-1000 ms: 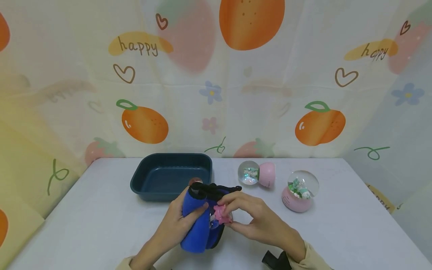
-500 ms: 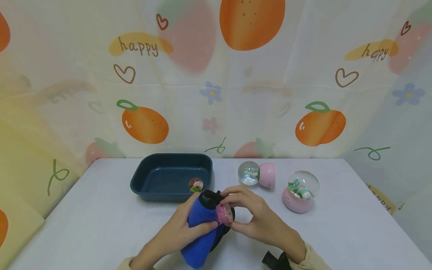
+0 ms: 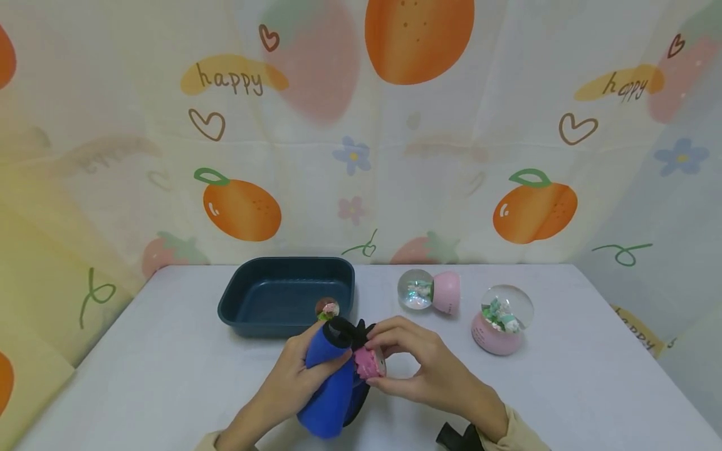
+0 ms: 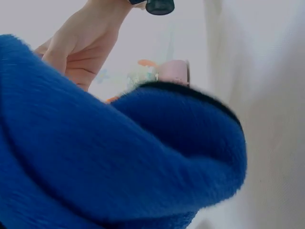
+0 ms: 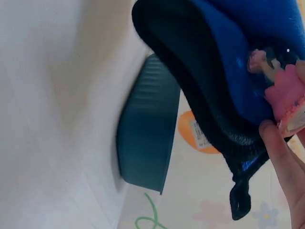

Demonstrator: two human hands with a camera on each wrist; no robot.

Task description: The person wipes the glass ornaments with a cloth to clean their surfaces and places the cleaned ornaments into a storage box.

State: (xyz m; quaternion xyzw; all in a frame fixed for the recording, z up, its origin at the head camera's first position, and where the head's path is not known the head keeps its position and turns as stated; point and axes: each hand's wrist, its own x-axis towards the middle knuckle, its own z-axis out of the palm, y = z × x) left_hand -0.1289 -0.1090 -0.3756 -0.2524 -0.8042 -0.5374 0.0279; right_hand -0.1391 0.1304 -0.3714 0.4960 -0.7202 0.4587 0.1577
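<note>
In the head view my left hand (image 3: 293, 366) grips a folded blue cloth (image 3: 327, 382) with black edging and a black hanging loop. Opposite it, my right hand (image 3: 425, 363) pinches the pink base (image 3: 369, 363) of a small snow globe between fingertips and thumb. The right wrist view shows the globe's glass ball (image 5: 274, 62), a small figure inside, lying against the blue pile of the cloth (image 5: 233, 71). Cloth covers much of the ball in the head view. Blue cloth (image 4: 105, 157) fills most of the left wrist view, with the right hand (image 4: 88, 43) behind it.
A dark teal tray (image 3: 231, 307) stands at the back left, with another small globe (image 3: 327, 308) at its near right corner. Two larger pink-based snow globes are at the right: one on its side (image 3: 445, 293), one upright (image 3: 496, 335). A black piece (image 3: 462, 436) lies by the right sleeve.
The cloth swung rightward over the globe, then back left and more upright. The pink base turned in my right fingers. The small globe at the tray's corner shows more than a second ago.
</note>
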